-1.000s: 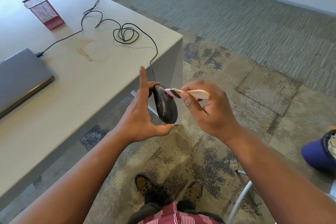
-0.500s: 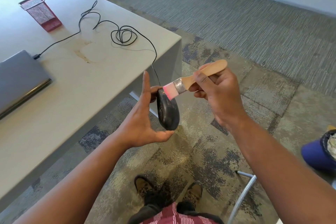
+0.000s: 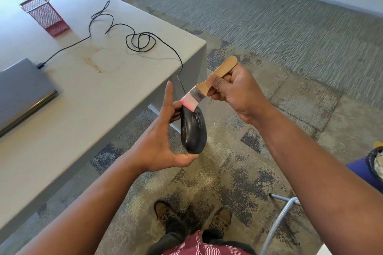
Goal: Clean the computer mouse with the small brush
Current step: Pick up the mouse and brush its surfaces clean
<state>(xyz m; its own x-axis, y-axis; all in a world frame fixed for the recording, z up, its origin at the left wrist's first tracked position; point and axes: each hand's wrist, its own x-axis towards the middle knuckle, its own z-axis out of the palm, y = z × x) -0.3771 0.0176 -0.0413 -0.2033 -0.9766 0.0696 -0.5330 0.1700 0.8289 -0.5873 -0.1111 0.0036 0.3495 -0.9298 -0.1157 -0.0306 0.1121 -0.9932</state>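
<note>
You've got the computer mouse [image 3: 193, 130] up in the air, just off the corner of the surface [image 3: 116, 97], held on edge in your left hand [image 3: 163, 141]: thumb under its lower end, curled fingers behind its upper end, index finger pointing straight up and free. Your right hand [image 3: 236, 91] pinches the wooden handle of the small brush [image 3: 207, 87], fingers wrapped round it, thumb on top. The pink bristles are touching the mouse's upper end, right where the cable [image 3: 141, 41] leaves it and runs back across the surface to the laptop [image 3: 22, 89].

This looks like the brushing step itself, with the stroke at the button end. Next, I'd say, you need to draw those bristles down the shell toward your thumb, lightly, and keep the left-hand grip firm so the mouse doesn't twist. Then roll the mouse to bring its hidden faces round; what state those are in can't be told from here. Mind the cable doesn't tug.
</note>
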